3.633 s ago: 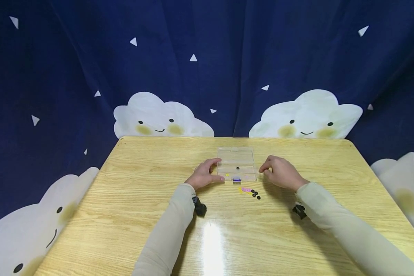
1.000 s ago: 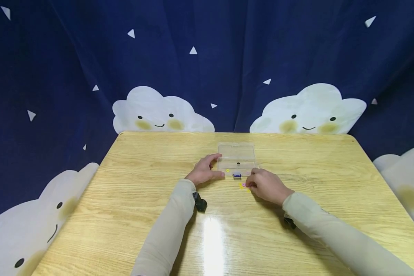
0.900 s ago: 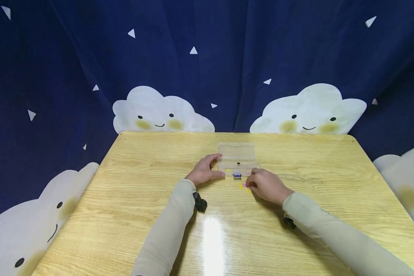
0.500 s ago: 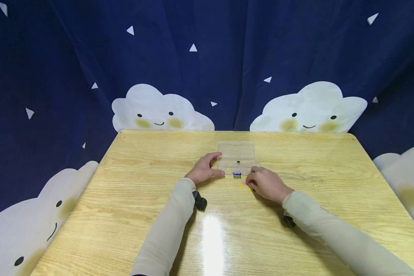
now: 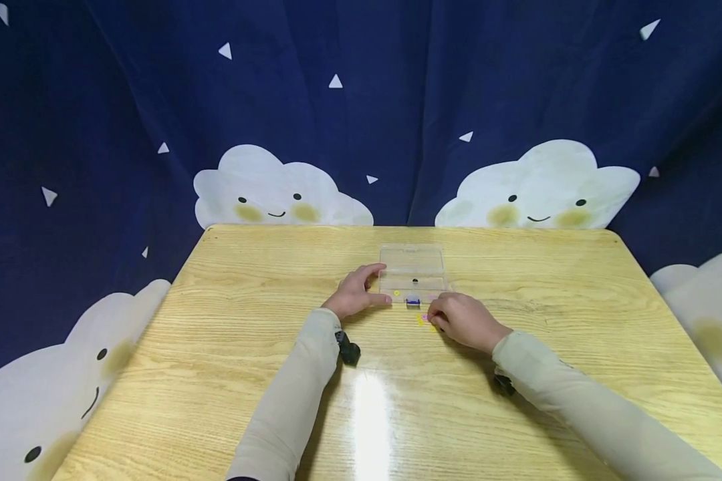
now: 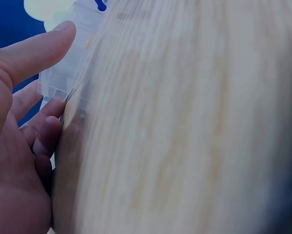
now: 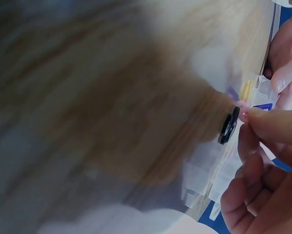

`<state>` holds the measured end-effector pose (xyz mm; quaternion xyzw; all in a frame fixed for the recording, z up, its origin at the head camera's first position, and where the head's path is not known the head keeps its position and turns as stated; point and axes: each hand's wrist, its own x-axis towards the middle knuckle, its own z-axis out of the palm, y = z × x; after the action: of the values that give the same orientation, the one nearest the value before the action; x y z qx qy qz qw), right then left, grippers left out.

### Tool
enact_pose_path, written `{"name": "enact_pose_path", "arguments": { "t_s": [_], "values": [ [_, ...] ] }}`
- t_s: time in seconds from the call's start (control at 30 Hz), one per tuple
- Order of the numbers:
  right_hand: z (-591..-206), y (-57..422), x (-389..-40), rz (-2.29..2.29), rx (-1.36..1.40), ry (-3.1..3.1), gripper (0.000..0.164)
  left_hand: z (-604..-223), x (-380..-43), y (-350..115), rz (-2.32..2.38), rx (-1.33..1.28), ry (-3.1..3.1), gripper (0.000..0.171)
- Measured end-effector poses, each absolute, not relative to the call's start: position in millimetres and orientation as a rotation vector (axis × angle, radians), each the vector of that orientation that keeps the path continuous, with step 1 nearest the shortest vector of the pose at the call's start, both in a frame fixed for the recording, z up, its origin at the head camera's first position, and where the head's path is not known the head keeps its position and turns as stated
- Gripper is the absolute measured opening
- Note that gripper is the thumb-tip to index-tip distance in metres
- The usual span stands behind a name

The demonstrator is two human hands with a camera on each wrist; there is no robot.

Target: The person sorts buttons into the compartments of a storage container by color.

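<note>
A clear plastic box (image 5: 412, 259) lies with its lid raised at the back and a blue catch (image 5: 413, 302) in front. Inside it are a yellow button (image 5: 396, 292) and a black button (image 5: 415, 280). My left hand (image 5: 351, 294) grips the box's left end, thumb at the front corner and index finger toward the back. In front of the box, my right hand (image 5: 466, 322) pinches a pink button (image 7: 243, 113) between thumb and index fingertip. Black buttons (image 7: 228, 126) lie right beside those fingertips, mostly covered by the hand in the head view. Yellow buttons (image 5: 420, 319) lie to their left.
Everything rests on a light wooden table (image 5: 265, 267). A dark blue curtain (image 5: 313, 40) with smiling clouds hangs behind its far edge. Black wrist cameras (image 5: 349, 351) sit under both sleeves.
My right hand has come from the box's right side, leftward and nearer, down to the loose buttons; it has stayed there this last second. The left hand keeps its place at the box.
</note>
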<state>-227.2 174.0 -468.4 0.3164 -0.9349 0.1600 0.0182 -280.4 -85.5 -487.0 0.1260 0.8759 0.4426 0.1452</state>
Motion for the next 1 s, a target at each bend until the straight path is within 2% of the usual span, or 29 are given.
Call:
{"name": "enact_pose_path", "arguments": {
  "t_s": [0.33,0.63,1.0],
  "values": [
    [-467,175,-225,0.461,0.985,-2.906,0.007,-489,-283,-86,1.274,0.360,2.526,0.079],
    [-466,177,-226,0.485,1.003,-2.905,0.012,-487,-283,-86,1.261,0.364,2.522,0.079],
    [-461,185,-228,0.574,1.000,-2.862,0.006,-487,-281,-86,1.266,0.371,2.527,0.079]
  ]
}}
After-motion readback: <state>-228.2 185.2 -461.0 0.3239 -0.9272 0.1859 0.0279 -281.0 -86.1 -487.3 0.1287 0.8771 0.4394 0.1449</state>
